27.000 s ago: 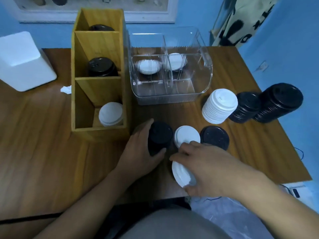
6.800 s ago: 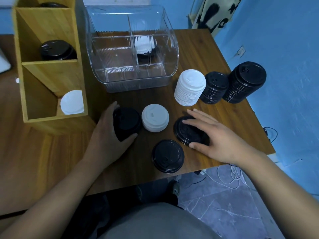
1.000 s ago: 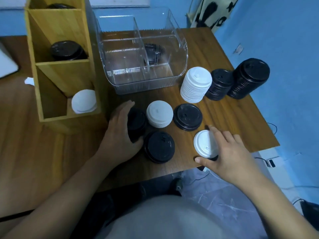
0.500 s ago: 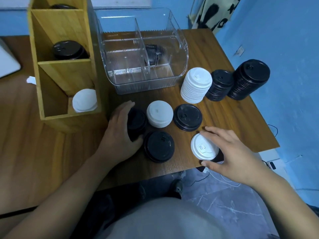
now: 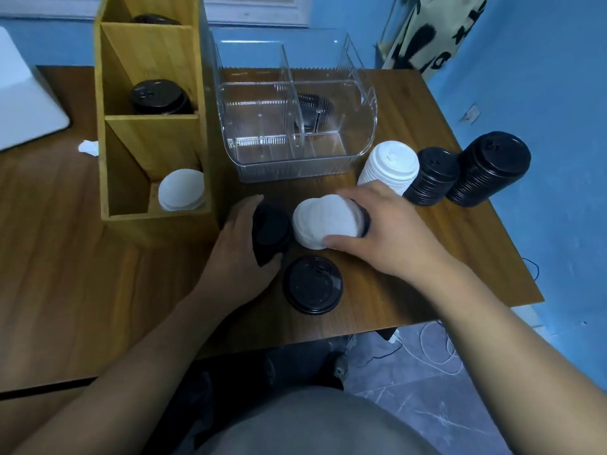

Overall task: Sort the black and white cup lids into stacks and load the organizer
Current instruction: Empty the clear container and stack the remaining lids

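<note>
Wooden organizer [image 5: 147,136]: white lids [image 5: 180,190] in front compartment, black lids [image 5: 159,96] in middle, both unchanged. Left hand [image 5: 236,254] still clasps short black stack [image 5: 271,229], same spot. Right hand [image 5: 391,231], half second ago near table [image 5: 460,274] edge, now further left, fingers and thumb gripping white lid [image 5: 335,213] over small white stack [image 5: 305,231]. Motion blur: seated or not, cannot tell. Loose black lid [image 5: 364,218] mostly hidden beneath that hand. Rear-compartment lid [image 5: 154,18] largely hidden by divider.
</note>
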